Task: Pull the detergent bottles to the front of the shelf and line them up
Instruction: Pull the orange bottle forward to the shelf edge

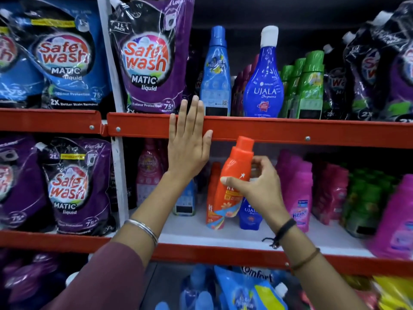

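Observation:
My right hand (257, 186) grips an orange detergent bottle (234, 173), tilted and lifted above the white middle shelf (223, 236). Behind it stand a second orange bottle (213, 211) and a small blue Ujala bottle (248, 217), partly hidden by my hand. My left hand (188, 139) lies flat with fingers spread on the red front rail of the upper shelf (290, 133). A light blue bottle (215, 74) and a tall blue Ujala bottle (264, 79) stand at the front of that upper shelf.
Purple and blue Safewash pouches (147, 57) fill the left bays. Green bottles (308, 86) stand on the upper shelf at right. Pink bottles (299, 193) and green bottles (366, 198) crowd the middle shelf's right side. Blue pouches (245, 289) lie on the bottom shelf.

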